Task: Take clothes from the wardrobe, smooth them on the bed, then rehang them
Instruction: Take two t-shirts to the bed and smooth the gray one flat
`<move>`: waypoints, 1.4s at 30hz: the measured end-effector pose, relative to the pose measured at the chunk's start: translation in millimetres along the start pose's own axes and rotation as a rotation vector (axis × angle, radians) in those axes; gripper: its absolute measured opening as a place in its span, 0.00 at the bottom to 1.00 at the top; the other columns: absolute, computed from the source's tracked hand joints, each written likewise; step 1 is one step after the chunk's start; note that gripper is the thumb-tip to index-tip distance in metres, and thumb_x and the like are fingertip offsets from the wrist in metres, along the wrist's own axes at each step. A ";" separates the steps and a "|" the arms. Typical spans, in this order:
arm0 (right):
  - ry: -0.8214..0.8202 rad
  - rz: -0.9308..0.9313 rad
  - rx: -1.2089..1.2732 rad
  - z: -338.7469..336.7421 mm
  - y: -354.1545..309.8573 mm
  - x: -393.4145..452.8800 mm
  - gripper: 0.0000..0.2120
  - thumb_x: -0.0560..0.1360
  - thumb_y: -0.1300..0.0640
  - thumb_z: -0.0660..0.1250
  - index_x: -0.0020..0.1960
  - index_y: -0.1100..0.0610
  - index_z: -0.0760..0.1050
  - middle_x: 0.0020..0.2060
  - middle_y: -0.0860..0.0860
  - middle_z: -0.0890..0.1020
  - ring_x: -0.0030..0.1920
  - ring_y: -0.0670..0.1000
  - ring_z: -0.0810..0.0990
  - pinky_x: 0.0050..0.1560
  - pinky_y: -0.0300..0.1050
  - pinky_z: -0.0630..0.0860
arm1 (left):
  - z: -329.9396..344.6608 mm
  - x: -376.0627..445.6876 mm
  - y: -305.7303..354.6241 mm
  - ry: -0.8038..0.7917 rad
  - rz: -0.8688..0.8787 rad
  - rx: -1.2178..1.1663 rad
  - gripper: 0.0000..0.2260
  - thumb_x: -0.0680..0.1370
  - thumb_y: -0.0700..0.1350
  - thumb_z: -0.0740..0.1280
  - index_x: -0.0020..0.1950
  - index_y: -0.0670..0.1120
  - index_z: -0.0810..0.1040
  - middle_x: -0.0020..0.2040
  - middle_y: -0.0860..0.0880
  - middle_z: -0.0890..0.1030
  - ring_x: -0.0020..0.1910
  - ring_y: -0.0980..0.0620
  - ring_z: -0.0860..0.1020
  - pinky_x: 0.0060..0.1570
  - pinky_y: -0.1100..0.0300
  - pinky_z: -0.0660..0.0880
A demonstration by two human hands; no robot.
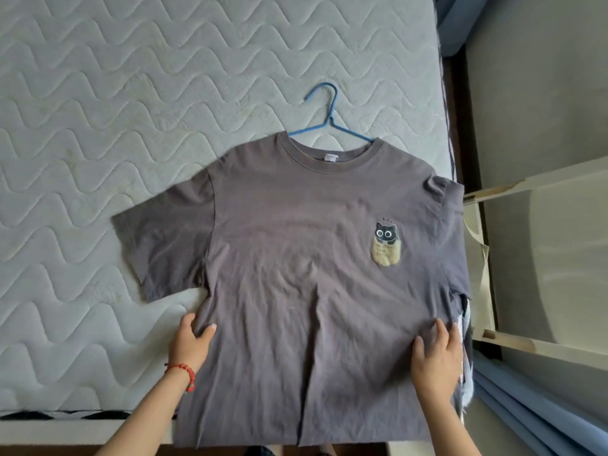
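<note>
My left hand (pixel 190 340), a red bead bracelet (pixel 182 373) at its wrist, pinches the left side seam of the grey T-shirt (pixel 296 274), which lies flat on the quilted mattress (pixel 98 126) with its blue hanger (pixel 329 123) inside. My right hand (pixel 436 357) presses flat on its right side, fingers spread.

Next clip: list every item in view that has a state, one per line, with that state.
T-shirt: spread face up on the mattress, still on the hanger, creased down the middle, right sleeve bunched.
Hanger: inside the collar, hook lying flat on the mattress.
Left hand: gripping the shirt's left side edge.
Right hand: flat on the shirt near its right side.
Mattress: bare, quilted.
</note>
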State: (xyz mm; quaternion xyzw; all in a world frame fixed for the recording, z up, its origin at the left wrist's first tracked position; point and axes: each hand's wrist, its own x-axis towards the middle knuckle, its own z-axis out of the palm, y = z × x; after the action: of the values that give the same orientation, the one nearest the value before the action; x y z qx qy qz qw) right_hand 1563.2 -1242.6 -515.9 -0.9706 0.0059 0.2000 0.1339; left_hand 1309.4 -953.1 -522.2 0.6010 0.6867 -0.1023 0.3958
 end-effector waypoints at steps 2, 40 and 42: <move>-0.023 0.049 0.062 -7.3 7.3 4.8 0.26 0.75 0.61 0.64 0.71 0.62 0.62 0.70 0.63 0.63 0.70 0.63 0.62 0.66 0.59 0.63 | -5.1 6.6 -0.6 -0.083 -0.015 0.035 0.19 0.75 0.41 0.67 0.62 0.33 0.71 0.60 0.35 0.77 0.59 0.37 0.75 0.59 0.49 0.70; -0.513 -0.413 -0.166 -88.2 -88.0 -152.9 0.21 0.79 0.50 0.55 0.71 0.53 0.60 0.69 0.51 0.67 0.67 0.53 0.69 0.58 0.46 0.71 | -127.0 -187.0 -53.2 -0.043 0.202 0.063 0.10 0.76 0.45 0.63 0.56 0.43 0.76 0.56 0.46 0.78 0.55 0.49 0.76 0.55 0.58 0.72; -0.537 -0.505 -0.226 -83.8 -102.3 -174.1 0.21 0.79 0.51 0.55 0.70 0.53 0.61 0.68 0.52 0.69 0.66 0.53 0.70 0.58 0.46 0.71 | -142.0 -195.9 -80.4 -0.031 0.154 0.027 0.09 0.76 0.44 0.64 0.55 0.43 0.77 0.55 0.46 0.80 0.54 0.49 0.77 0.54 0.59 0.73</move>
State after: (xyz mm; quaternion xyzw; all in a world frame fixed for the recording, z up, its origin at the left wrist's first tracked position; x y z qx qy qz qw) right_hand 1442.1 -1173.3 -347.6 -0.8633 -0.2905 0.4071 0.0677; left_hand 1169.8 -1032.1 -324.0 0.6556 0.6309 -0.0901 0.4049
